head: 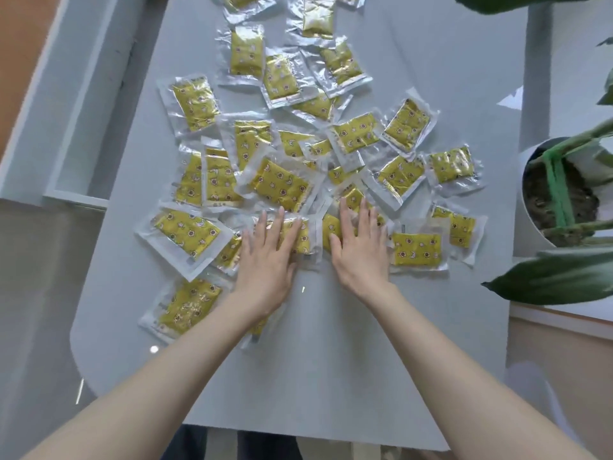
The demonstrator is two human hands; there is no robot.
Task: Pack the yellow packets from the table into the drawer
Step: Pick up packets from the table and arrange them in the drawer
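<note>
Left hand (265, 257), right hand (361, 250), fingers (278, 224) flat, are apparently gathering yellow packets (282, 185); next needs a firm grip toward the drawer (76, 197).

I see the yellow packets (280, 183), each a gold-yellow sachet printed with small stars and moons inside a clear wrapper, lying flat and overlapping in a loose scatter over the table's (331, 360) middle and far half. The pale drawer (75, 196) stands pulled open just beside the table's left edge
</note>
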